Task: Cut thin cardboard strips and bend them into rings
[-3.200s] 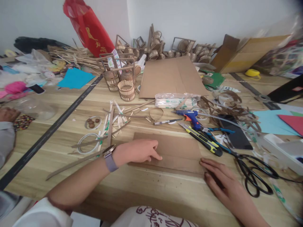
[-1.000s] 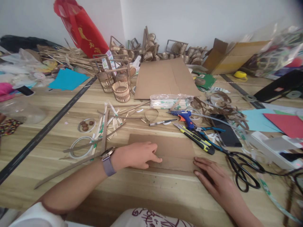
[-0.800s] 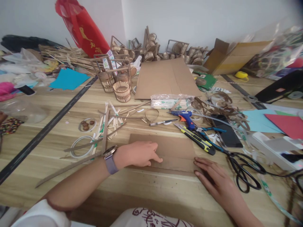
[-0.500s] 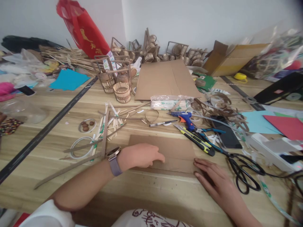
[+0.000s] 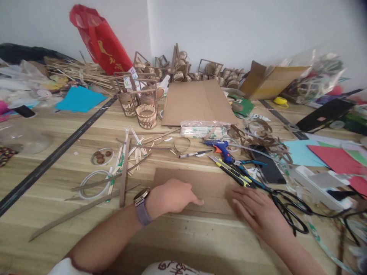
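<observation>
A flat brown cardboard piece lies on the wooden table in front of me, with a crease or line running along its lower part. Over its left half is my left hand, wearing a watch. Its fingers curl under the palm and one digit points right, low over the board; anything in the curled fingers is hidden. My right hand rests at the cardboard's right end, fingers stretched out and together, holding nothing visible. Just beyond it lie a yellow-and-black utility knife and black-handled scissors.
A blue glue gun, a pen and a phone lie beyond the cardboard. Wooden sticks and tape rings are left. Small woven baskets and a larger cardboard sheet stand farther back. A white power strip sits right.
The view has shifted slightly. My left hand has moved a little right and nearer me over the cardboard. My right hand reaches slightly farther onto its right end, fingers still extended.
</observation>
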{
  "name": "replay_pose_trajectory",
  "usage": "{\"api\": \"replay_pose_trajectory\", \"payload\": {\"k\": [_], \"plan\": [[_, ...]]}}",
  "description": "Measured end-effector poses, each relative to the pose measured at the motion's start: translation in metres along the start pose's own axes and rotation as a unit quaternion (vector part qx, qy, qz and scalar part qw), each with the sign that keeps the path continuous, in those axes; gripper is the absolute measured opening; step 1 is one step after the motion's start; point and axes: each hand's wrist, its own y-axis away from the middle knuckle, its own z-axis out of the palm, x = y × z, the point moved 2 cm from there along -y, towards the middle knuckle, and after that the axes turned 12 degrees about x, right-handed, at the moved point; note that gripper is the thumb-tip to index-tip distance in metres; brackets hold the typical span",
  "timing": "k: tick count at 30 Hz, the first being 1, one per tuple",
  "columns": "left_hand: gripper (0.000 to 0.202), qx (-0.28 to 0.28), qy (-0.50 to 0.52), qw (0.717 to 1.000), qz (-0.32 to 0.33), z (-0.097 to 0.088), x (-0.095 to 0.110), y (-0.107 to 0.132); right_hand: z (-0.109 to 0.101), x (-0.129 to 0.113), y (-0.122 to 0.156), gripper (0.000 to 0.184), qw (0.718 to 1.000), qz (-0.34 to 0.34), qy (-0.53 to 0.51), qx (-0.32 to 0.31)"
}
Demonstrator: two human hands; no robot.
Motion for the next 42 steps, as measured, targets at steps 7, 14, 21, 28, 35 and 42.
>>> {"api": "replay_pose_trajectory", "payload": {"k": [7, 14, 21, 28, 35, 42], "plan": [[0.065, 0.041, 0.002, 0.999, 0.022, 0.005, -0.003, -0.001, 0.04, 0.014, -0.095, 0.027, 0.981, -0.028, 0.144, -0.127], [0.059, 0.04, -0.003, 0.999, 0.028, 0.008, -0.005, -0.001, 0.094, 0.011, -0.157, 0.018, 0.969, -0.035, 0.164, -0.181], [0.064, 0.033, 0.005, 0.999, 0.029, 0.005, -0.005, 0.0, 0.092, 0.015, -0.166, 0.015, 0.976, 0.0, 0.147, -0.161], [0.065, 0.04, 0.016, 0.999, 0.031, 0.005, -0.006, 0.001, 0.033, 0.02, -0.117, 0.01, 0.988, 0.128, 0.082, -0.032], [0.062, 0.066, 0.023, 0.997, 0.038, 0.01, -0.008, 0.0, 0.01, -0.03, -0.012, 0.018, 0.85, 0.366, -0.363, 0.106], [0.064, 0.043, 0.008, 0.998, 0.034, 0.007, -0.007, 0.001, 0.021, -0.077, 0.024, 0.024, 0.854, 0.423, -0.3, 0.034]]}}
